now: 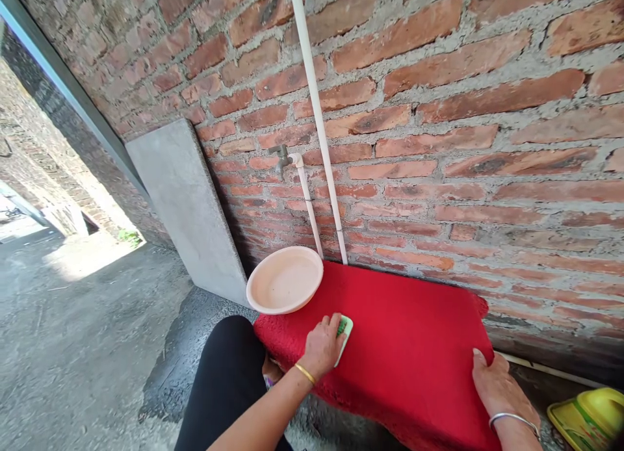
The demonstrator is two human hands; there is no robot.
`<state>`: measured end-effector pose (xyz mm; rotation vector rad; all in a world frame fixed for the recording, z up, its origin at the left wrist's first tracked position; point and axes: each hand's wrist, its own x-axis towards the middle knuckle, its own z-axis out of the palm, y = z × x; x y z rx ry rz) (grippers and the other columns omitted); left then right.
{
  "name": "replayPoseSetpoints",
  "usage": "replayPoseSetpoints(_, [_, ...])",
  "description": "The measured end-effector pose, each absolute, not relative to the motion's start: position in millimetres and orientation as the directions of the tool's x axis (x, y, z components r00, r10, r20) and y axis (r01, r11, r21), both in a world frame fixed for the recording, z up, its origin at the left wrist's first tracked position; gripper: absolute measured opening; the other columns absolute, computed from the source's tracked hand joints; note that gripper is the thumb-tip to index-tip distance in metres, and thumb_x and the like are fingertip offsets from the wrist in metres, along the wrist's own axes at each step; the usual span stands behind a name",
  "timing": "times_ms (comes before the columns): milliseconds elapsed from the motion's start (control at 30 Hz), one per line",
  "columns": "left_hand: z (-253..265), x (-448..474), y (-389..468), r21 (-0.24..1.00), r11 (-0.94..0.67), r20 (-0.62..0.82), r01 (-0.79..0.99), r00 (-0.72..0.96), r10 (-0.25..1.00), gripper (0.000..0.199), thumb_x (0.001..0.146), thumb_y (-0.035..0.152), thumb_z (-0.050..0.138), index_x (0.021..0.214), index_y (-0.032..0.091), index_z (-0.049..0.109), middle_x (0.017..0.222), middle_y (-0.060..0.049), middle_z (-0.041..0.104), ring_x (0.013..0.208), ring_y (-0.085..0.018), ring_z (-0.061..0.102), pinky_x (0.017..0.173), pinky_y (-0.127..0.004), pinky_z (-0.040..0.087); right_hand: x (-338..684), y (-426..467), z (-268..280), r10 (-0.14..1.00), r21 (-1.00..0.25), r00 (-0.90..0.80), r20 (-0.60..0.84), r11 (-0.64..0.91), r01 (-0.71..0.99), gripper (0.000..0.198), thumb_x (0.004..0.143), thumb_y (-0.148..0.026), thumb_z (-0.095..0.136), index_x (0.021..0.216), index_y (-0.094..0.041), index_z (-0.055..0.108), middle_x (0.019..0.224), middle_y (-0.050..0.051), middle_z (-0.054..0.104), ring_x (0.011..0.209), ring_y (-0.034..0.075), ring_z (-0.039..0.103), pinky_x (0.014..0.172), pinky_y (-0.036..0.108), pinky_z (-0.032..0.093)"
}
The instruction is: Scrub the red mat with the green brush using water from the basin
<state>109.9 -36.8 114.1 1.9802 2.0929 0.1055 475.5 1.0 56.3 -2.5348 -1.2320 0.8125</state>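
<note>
My left hand (322, 347), with a gold bangle at the wrist, is closed around a small pale green scrubbing brush (345, 340) with a darker green textured part. It rests on a wet-looking red cloth (404, 327), which drapes over a low support that is hidden beneath it. My right hand (504, 379), wearing a silver bangle, grips the cloth's right edge, thumb on top and fingers out of sight underneath. A shallow pale pink basin (285, 281) sits at the cloth's far left corner, slightly tilted.
A brick wall (414, 145) rises behind the cloth, carrying white pipes (319, 113) and a tap (281, 157) above the basin. A grey slab (188, 204) leans at the left. On the floor at right lies a yellow plastic container (589, 415). Wet concrete (170, 373) spreads beside my knee.
</note>
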Motion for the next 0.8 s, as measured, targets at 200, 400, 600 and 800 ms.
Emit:
replayPoseSetpoints(200, [116,151,-41,0.458,-0.124,-0.124,0.88,0.202,0.971,0.045,0.095,0.04,0.051,0.139,0.03,0.048,0.129,-0.004,0.062,0.114,-0.022,0.061,0.1,-0.032,0.047,477,0,55,0.792,-0.418,0.483,-0.373,-0.609,0.674,0.083,0.092,-0.062,0.003,0.144,-0.008,0.038,0.131,0.031,0.059,0.121,0.039,0.061,0.097,0.057,0.047])
replayPoseSetpoints(400, [128,110,-1,0.216,0.019,0.021,0.976,-0.024,0.999,0.044,0.1,0.036,0.045,0.143,0.028,0.043,0.126,-0.008,0.061,0.111,-0.023,0.062,0.092,-0.032,0.05,475,-1,59,0.781,-0.407,0.501,-0.373,-0.623,0.668,0.086,0.091,-0.065,0.002,0.144,-0.008,0.038,0.127,0.032,0.061,0.115,0.039,0.064,0.097,0.056,0.047])
replayPoseSetpoints(600, [114,114,14,0.076,0.083,-0.006,0.994,-0.083,0.997,0.041,0.1,0.032,0.046,0.141,0.025,0.045,0.122,-0.01,0.062,0.107,-0.024,0.063,0.086,-0.033,0.051,477,0,55,0.787,-0.408,0.48,-0.387,-0.613,0.676,0.082,0.092,-0.063,0.003,0.144,-0.008,0.036,0.13,0.031,0.059,0.119,0.038,0.062,0.1,0.054,0.046])
replayPoseSetpoints(800, [105,168,-8,0.196,-0.229,-0.037,0.953,0.241,0.97,0.042,0.097,0.041,0.051,0.138,0.03,0.048,0.125,-0.007,0.061,0.11,-0.026,0.061,0.092,-0.037,0.05,477,0,52,0.781,-0.393,0.489,-0.388,-0.62,0.679,0.085,0.091,-0.064,0.0,0.143,-0.009,0.038,0.13,0.031,0.06,0.12,0.041,0.061,0.096,0.057,0.047])
